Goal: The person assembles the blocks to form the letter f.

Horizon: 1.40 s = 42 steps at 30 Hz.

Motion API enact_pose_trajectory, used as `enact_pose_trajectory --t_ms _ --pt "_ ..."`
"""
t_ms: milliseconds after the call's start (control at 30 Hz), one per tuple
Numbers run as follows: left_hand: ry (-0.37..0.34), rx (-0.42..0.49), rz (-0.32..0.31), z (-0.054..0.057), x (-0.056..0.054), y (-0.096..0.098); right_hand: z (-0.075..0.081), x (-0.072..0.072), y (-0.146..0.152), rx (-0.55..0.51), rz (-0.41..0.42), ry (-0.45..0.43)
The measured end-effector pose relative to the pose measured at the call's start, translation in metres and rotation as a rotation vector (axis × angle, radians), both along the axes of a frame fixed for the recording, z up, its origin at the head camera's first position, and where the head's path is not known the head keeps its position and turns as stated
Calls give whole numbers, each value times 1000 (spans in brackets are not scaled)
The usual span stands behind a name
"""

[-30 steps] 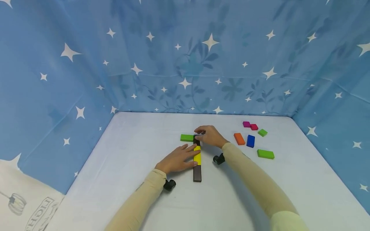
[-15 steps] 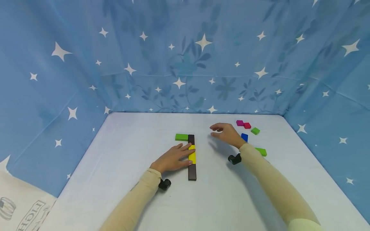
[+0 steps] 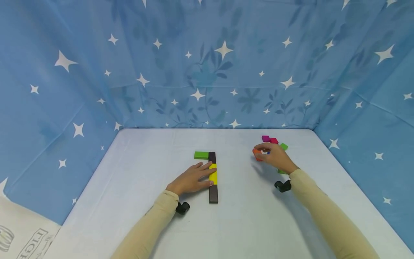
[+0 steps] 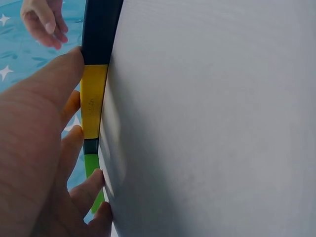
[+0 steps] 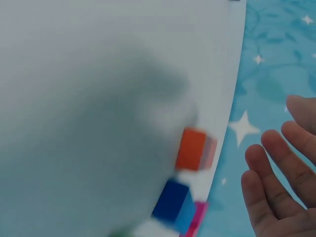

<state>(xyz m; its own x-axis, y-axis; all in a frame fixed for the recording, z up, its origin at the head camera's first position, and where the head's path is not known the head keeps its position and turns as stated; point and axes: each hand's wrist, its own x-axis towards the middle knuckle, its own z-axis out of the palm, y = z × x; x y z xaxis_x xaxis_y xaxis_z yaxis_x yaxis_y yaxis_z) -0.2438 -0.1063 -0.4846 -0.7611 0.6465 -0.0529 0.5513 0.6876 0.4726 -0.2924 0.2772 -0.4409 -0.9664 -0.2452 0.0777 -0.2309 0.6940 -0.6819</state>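
On the white table, a dark brown block, a yellow block and another dark brown block lie end to end in a line. A green block joins the far end at its left side. My left hand rests its spread fingertips and thumb along the yellow block and its neighbours. Over an orange block hovers my right hand, fingers bent loosely. In the head view they overlap the block; the right wrist view shows the fingers apart from it.
Beside the orange block lies a blue block, mostly hidden in the head view. Magenta, red and small green blocks sit behind the right hand. A longer green block shows partly under it. A blue starred curtain borders the table.
My right hand has left the far dark brown block and moved right to above the orange block. The left hand stays at the line of blocks. The head view has shifted slightly.
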Motion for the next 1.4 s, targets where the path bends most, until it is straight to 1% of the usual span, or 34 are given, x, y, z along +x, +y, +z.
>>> enact_pose_trajectory --t_ms 67,233,467,700,800,933,1000,1200,1400 --pt "-5 2 -1 0 1 1 -1 5 11 24 -11 9" --pt "-26 15 7 2 2 0 -2 14 34 73 -44 0" --pt "-42 25 -3 1 0 -1 -6 28 65 139 -71 -105" --pt "-41 26 -7 2 -1 0 -11 37 88 141 -77 -173" --pt "-38 25 -12 2 -2 0 -14 41 93 138 -79 -196" --pt "-31 27 -14 0 -2 0 -19 44 97 142 -81 -201" --pt "-33 34 -12 0 -2 0 -21 44 97 141 -87 -196" --pt "-38 39 -16 -1 -2 0 -23 45 98 147 -102 -186" --pt "-44 32 -9 1 -1 -1 -26 43 101 164 -95 -169"
